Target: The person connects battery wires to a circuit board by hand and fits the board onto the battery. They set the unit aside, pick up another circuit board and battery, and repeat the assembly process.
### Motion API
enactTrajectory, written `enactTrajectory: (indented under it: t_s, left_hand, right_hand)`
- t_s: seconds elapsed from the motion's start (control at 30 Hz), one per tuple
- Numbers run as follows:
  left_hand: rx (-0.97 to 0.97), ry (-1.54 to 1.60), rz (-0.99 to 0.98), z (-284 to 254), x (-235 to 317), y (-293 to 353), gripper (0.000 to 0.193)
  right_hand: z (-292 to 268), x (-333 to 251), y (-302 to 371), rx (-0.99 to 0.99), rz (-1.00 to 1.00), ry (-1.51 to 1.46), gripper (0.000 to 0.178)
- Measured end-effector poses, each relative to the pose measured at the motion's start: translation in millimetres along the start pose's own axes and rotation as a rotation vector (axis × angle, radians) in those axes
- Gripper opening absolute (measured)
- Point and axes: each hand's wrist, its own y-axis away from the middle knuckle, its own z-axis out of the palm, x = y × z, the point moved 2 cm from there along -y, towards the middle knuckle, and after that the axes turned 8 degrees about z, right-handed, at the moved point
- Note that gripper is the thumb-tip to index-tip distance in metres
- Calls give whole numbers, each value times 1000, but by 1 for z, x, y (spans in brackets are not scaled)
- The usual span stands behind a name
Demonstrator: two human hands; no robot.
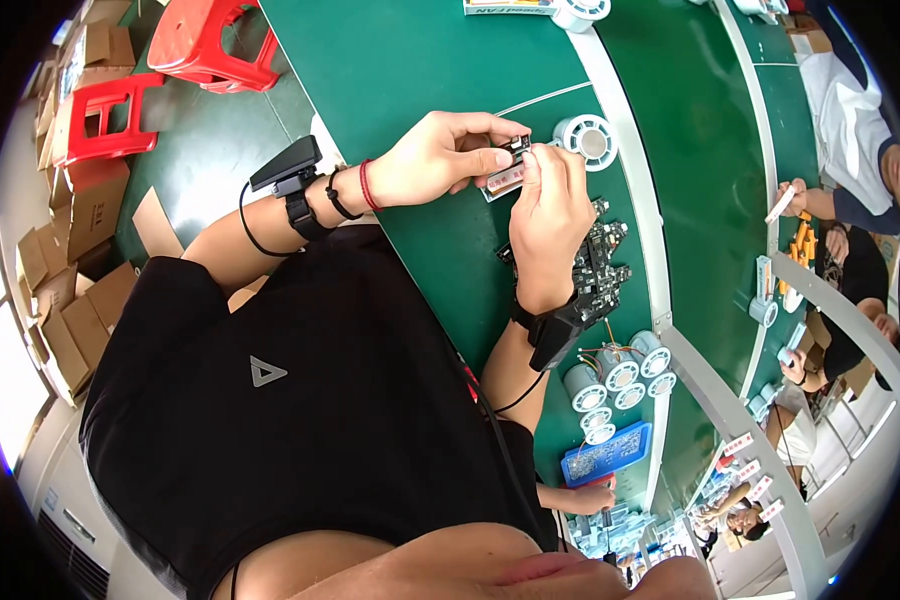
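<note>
Fingers (482, 124), two hands (422, 160) (552, 220) | one black part (517, 145) | one round fan (588, 142) near

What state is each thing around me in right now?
Small circuit board: held between the hands.
Left hand: pinching it.
Right hand: closed at the board, fingertips partly hidden.
Single white fan: grille facing the camera.
Other circuit boards: heaped beside the right wrist.
Other white fans: bunched together, wires attached.
Blue tray: holding many small parts.
Cardboard boxes: piled.

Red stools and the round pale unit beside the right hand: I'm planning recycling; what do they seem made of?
Red stools: probably glossy moulded plastic, from highlights and rounded edges. Round pale unit: likely smooth plastic, given its even colour.
</note>
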Motion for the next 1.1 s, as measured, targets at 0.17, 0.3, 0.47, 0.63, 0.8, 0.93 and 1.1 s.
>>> enactTrajectory:
  t_s: [0.17,0.3,0.47,0.63,0.8,0.93,1.1]
  left_hand:
    - [-64,50,-123,-9,12,-6,36]
    - [-144,172,-275,-16,21,-12,36]
    - [-253,49,-310,-19,30,-19,37]
    - [-179,-63,-153,-12,28,-10,35]
    - [21,-33,-16,10,9,15,35]
    - [127,-209,275,21,-11,21,32]
    - [112,-404,349,21,-4,22,32]
  right_hand:
    - [3,6,3,58,-34,-42,12]
    - [2,8,4,22,-88,-88,16]
    - [-5,6,4,-31,-49,-137,19]
    - [-15,-5,13,-41,105,-306,22]
    - [-20,6,21,-89,384,-676,23]
    - [-24,14,19,-28,461,-714,21]
    - [-18,16,19,28,472,-798,19]
